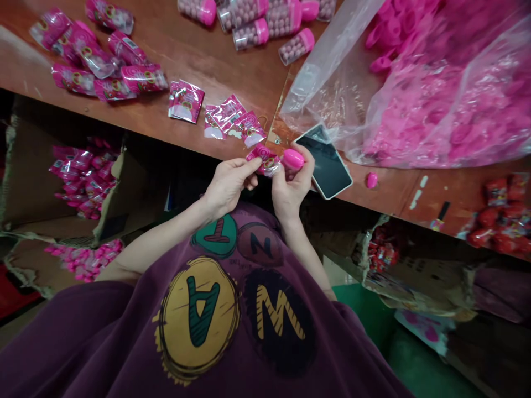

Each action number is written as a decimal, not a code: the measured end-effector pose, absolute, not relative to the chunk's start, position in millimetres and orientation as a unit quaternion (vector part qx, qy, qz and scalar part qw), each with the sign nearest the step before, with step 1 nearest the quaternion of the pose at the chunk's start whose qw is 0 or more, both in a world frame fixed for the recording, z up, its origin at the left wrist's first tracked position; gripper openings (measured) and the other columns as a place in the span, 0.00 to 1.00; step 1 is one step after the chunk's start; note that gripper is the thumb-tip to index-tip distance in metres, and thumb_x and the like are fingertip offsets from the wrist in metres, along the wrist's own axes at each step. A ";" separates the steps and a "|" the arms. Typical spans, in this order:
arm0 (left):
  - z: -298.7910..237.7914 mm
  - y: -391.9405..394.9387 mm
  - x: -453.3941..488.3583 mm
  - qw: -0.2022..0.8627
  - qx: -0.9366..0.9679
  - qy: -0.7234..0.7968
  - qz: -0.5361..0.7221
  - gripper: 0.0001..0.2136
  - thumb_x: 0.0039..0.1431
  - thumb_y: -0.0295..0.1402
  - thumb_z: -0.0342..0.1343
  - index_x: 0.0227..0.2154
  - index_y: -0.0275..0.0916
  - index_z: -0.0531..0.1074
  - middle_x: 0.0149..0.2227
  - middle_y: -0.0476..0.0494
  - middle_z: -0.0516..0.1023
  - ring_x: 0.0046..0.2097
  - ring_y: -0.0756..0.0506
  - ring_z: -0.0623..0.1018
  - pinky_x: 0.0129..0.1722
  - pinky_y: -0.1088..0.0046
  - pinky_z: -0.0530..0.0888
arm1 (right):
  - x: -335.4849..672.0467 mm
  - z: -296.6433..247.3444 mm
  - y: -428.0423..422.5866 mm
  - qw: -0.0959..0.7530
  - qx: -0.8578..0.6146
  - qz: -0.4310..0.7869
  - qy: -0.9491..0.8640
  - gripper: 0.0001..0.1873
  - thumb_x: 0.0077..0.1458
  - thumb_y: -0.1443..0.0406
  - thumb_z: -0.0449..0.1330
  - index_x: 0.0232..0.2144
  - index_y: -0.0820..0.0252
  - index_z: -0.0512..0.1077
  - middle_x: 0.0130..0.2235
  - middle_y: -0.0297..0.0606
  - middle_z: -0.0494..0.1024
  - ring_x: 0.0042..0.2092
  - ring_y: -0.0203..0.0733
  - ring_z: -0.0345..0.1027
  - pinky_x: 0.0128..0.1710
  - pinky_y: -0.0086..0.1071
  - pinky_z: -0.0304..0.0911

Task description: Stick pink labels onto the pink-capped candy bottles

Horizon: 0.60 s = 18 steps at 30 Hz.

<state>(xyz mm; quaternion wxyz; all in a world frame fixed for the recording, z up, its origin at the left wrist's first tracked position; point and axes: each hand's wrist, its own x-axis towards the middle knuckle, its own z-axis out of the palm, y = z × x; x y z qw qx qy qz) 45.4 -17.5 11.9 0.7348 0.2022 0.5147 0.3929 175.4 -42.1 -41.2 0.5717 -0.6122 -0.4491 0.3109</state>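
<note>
My left hand [233, 181] pinches a pink printed plastic sleeve [265, 159] between thumb and fingers, at the table's front edge. In my right hand [290, 190] is a small clear bottle of pinkish balls with a glossy pink cap [293, 159]; the fingers hide most of its body. The sleeve and the bottle meet between my hands, but I cannot tell whether one is inside the other. Just beyond my hands lie several loose flat sleeves [234, 117] and a neat stack of sleeves [186, 102]. A phone [326, 160] lies beside my right hand.
Sleeved bottles [99, 61] lie at the back left, unsleeved bottles [265, 22] at the back middle. A large plastic bag of pink parts [448, 121] covers the right. Red packets [504, 215] lie at far right. Below the edge, a cardboard box [25, 182] holds sleeved bottles.
</note>
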 end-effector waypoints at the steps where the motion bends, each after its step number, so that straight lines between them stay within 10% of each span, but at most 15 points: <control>1: 11.6 -16.4 45.0 0.738 0.196 0.511 0.395 0.16 0.66 0.32 0.67 0.23 0.35 0.74 0.20 0.50 0.72 0.22 0.55 0.69 0.23 0.79 0.64 | 174.5 -40.6 -40.9 0.573 -0.607 0.337 -0.436 0.22 0.64 0.55 0.62 0.58 0.48 0.67 0.54 0.40 0.74 0.52 0.44 0.75 0.50 0.43 0.78; 7: 10.9 -5.1 38.5 0.728 0.157 0.523 0.415 0.19 0.62 0.39 0.72 0.23 0.36 0.72 0.20 0.52 0.71 0.21 0.55 0.69 0.23 0.79 0.66 | 182.5 -23.2 -36.9 0.607 -0.533 0.503 -0.306 0.19 0.65 0.49 0.62 0.51 0.48 0.64 0.39 0.30 0.74 0.27 0.30 0.67 0.24 0.27 0.67; 18: 7.4 -2.4 38.0 0.730 0.169 0.522 0.406 0.19 0.63 0.46 0.70 0.26 0.38 0.73 0.21 0.52 0.73 0.22 0.55 0.71 0.26 0.78 0.69 | 170.0 -8.8 -52.1 0.530 -0.556 0.539 -0.347 0.25 0.66 0.44 0.63 0.59 0.42 0.65 0.37 0.30 0.75 0.24 0.30 0.66 0.17 0.25 0.60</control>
